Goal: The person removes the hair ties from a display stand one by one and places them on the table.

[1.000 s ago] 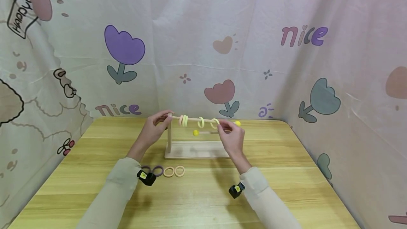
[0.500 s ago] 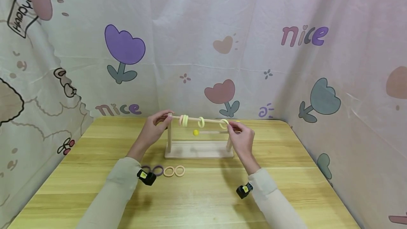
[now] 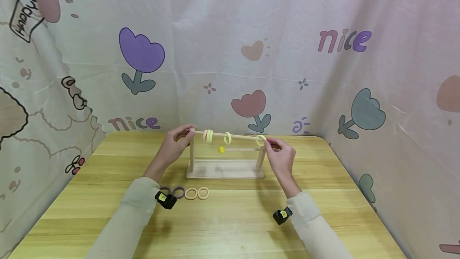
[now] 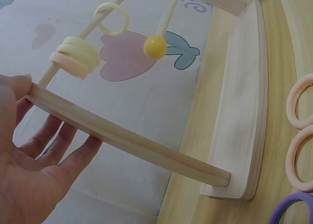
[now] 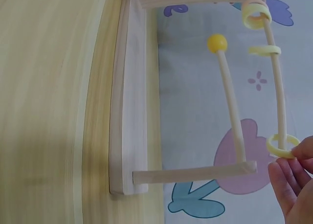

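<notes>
I pinch a yellow ring [image 5: 279, 152] between the thumb and fingers of my right hand [image 3: 280, 157]; it sits at the right end of the upper rod [image 3: 242, 136], and from my right wrist the rod appears to pass through it. Further left, another yellow ring [image 5: 264, 50] hangs around the same rod by itself. Beyond that, two more yellow rings [image 4: 79, 52] hang close together with a pink ring [image 4: 68, 65], which is nearest the left post [image 4: 132, 133].

My left hand [image 3: 171, 147] grips the top of that post, thumb at its upper end and fingers behind it. The post rises from the left end of a long wooden base [image 3: 225, 170]. At the other end stands the right post [image 5: 193, 174], just below my right hand. A lower rod [image 3: 242, 149] runs leftward from it and ends in a yellow ball [image 3: 221, 150].

In front of the base, on the wooden table [image 3: 230, 227], two purple rings [image 3: 184, 192] and two peach rings [image 4: 291, 160] lie flat in a row; my left wrist camera [image 3: 166, 200] partly covers the leftmost purple one. Behind the table hangs a pale cloth [image 3: 201, 43] printed with tulips, hearts and the word "nice".
</notes>
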`<state>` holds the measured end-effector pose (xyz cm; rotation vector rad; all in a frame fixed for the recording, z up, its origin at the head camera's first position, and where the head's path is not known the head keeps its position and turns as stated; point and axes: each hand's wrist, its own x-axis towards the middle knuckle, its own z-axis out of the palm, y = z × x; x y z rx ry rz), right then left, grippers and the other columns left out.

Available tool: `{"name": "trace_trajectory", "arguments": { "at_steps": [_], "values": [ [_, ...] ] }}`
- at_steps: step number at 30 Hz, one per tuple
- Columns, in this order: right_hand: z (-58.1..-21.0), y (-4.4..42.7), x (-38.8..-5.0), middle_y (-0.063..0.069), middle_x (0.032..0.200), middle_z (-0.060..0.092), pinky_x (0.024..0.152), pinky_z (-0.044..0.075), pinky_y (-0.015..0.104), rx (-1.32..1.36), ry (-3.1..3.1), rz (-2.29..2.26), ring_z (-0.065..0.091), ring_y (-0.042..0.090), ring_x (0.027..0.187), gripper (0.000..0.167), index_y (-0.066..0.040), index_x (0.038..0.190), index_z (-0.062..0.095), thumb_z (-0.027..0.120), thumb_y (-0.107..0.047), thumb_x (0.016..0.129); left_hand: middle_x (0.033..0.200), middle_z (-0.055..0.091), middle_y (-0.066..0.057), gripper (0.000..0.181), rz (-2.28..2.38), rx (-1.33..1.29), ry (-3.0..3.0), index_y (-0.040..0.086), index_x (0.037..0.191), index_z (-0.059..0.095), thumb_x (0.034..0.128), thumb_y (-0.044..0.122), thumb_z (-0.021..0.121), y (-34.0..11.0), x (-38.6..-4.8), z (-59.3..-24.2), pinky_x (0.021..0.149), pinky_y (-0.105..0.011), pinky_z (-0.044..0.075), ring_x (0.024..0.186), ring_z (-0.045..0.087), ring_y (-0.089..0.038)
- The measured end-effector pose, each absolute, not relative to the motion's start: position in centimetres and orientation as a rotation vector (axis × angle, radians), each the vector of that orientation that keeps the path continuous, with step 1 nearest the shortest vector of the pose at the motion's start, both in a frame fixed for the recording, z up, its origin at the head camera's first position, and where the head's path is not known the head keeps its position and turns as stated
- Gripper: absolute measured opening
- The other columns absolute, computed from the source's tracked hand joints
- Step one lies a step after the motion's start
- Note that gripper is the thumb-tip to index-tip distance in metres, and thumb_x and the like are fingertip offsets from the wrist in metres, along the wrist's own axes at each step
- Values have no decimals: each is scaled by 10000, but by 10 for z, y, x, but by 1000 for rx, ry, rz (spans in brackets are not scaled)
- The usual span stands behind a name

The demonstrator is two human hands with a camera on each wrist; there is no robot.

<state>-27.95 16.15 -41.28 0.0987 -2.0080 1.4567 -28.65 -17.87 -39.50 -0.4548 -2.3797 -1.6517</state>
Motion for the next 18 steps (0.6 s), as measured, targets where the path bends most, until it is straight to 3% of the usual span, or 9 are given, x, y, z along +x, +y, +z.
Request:
{"name": "trace_trajectory", "arguments": {
  "at_steps": [9,18],
  "values": [
    [-411,170,-279,272,960,767,672,543,62,58,-2001,1443,752,417,857,119,77,982,772,749,53,869,1293,627,-224,373,-1639,-465,-2373,79,1351,645,1071,313,566,-179,-288,-396,856,-130,539,1129,584,-143],
    [-414,177,-280,257,985,756,680,521,39,0,-2017,1419,732,370,891,127,66,1011,757,733,32,891,1266,636,-194,397,-1639,-461,-2375,51,1364,634,1071,312,567,-179,-288,-396,847,-144,547,1112,587,-127]
  ]
}}
